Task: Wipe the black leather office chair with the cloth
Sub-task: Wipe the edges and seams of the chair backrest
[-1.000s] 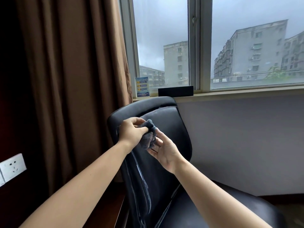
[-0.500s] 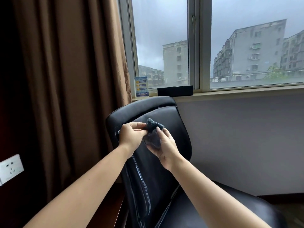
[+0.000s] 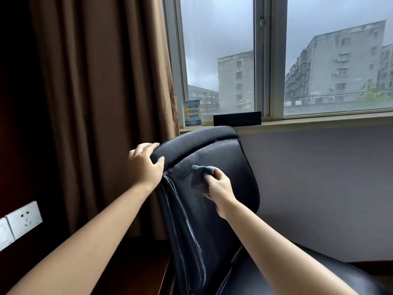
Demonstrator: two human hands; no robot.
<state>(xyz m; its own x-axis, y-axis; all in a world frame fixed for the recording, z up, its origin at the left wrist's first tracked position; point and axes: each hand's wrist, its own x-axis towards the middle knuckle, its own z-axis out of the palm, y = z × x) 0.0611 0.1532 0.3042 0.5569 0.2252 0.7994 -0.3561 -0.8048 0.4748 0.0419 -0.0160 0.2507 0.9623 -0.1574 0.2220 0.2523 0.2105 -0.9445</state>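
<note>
Barely begun: cloth [image 3: 201, 181] pressed on chair [image 3: 231, 177] backrest, upper part.
Right hand [image 3: 220, 188] pinching bunched cloth; left hand [image 3: 145, 165] curled round top edge at 10 o'clock; seat, lower back unwiped, judging by position.

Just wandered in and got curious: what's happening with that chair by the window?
A person is cleaning a black leather office chair. Their left hand grips the top edge of the backrest, while the right hand holds a bunched dark cloth against the upper front of the backrest. The seat lower down is not being touched.
</note>
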